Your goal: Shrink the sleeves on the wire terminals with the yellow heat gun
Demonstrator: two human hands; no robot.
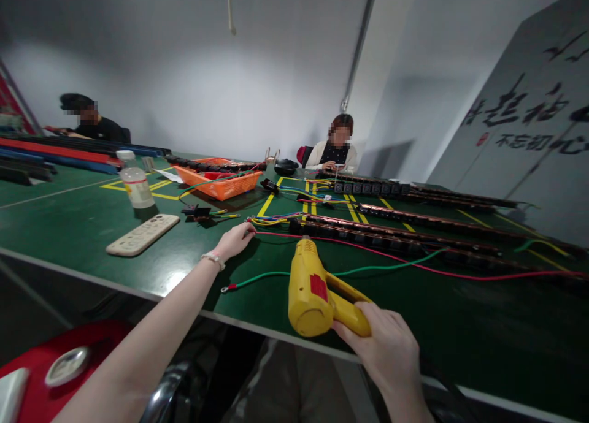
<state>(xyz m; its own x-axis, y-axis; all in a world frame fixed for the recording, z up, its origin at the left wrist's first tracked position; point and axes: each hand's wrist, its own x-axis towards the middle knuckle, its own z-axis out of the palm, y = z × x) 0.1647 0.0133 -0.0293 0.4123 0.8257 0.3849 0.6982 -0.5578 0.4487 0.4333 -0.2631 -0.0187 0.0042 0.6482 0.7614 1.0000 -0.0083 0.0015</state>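
Note:
My right hand (389,343) is closed round the handle of a yellow heat gun (310,288), whose nozzle points away from me over the table. My left hand (234,240) pinches the near end of a red wire (368,246), which runs off to the right. Between my hands lies a green wire (262,278) with a ring terminal (229,288) at its end, passing behind the heat gun. Just beyond the nozzle is a long black strip assembly (350,230), with blue and yellow wires (276,218) at its left end.
An orange basket (223,187) stands farther back on the green table (193,276). To the left are a plastic bottle (137,184), a phone (143,235) and black connectors (200,213). More strips (442,221) lie at the right. Two people sit beyond the table.

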